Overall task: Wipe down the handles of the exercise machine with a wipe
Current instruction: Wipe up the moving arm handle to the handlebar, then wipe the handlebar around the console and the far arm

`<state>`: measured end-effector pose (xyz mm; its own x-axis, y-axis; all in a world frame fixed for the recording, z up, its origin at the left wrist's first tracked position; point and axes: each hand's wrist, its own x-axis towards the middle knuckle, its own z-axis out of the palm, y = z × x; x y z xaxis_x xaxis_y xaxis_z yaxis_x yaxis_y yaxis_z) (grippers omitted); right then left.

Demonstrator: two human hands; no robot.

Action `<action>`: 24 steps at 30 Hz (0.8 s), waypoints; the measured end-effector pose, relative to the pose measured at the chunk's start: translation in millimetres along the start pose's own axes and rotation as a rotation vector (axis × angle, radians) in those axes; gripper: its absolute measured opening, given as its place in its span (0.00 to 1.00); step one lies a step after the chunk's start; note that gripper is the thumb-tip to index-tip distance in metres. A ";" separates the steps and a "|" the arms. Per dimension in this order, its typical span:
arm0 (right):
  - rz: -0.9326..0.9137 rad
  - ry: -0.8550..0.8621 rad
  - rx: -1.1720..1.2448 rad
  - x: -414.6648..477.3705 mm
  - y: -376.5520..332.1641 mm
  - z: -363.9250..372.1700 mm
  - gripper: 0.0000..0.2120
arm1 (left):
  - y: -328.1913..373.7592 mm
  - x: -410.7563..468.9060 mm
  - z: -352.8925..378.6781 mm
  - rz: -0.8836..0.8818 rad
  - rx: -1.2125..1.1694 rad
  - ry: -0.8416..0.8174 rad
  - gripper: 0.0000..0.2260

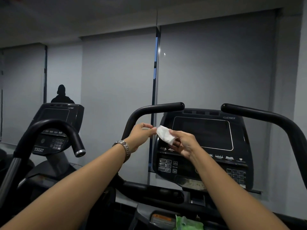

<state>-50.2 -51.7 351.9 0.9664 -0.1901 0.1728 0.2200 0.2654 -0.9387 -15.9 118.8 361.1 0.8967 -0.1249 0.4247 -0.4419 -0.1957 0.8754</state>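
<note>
Step one is going on here, I think: getting the wipe (165,134) ready, with no rubbing on a handle yet. The white wipe is hanging in the air in front of the left side of the screen (201,132), below the handles and touching neither of them. The right hand (181,143) is holding it from the right, with thumb and fingers curling round its crumpled end. The left hand (141,131) is reaching in from the left, and its thumb and finger seem to be pinching the wipe's left edge, as if pulling it flat. Next, I am guessing, one hand is needing to wrap the wipe round the left handle (157,107), which is just above and closest, and slide along it, before going over to the right handle (257,115). Counting now: one wipe, two hands, two handles on this machine, one screen, one watch (123,146) on the left wrist, and one green pack (187,224) lying near, at the bottom. Far left, one more machine (56,130) is standing, showing one curved handle (49,125).
</note>
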 end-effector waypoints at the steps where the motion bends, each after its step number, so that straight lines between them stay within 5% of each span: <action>1: -0.020 0.037 -0.038 4.4 -2.2 -3.8 0.04 | -6.4 0.0 -10.6 0.059 0.193 0.022 0.14; 5: -0.382 0.317 -0.342 30.7 -27.1 -21.1 0.07 | -38.3 -2.8 -60.2 0.148 0.889 0.136 0.16; 8: -0.872 0.523 -0.632 46.2 -60.4 -22.7 0.07 | -58.5 -11.1 -83.7 0.042 0.969 0.093 0.21; 11: -1.256 0.540 -0.910 60.9 -75.7 -6.7 0.03 | -74.4 -15.1 -92.6 -0.026 1.003 0.024 0.21; 15: -1.275 0.375 -1.327 95.1 -47.5 20.5 0.13 | -84.7 -18.6 -88.6 -0.091 1.038 -0.031 0.15; 24: -1.430 0.153 -1.426 106.6 -35.5 35.9 0.18 | -75.9 -24.4 -79.8 -0.139 1.046 -0.015 0.10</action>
<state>49.8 -47.5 414.4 0.1944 0.3713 0.9080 0.3503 -0.8909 0.2893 -2.2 214.2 302.6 0.9438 -0.0480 0.3269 -0.1446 -0.9496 0.2780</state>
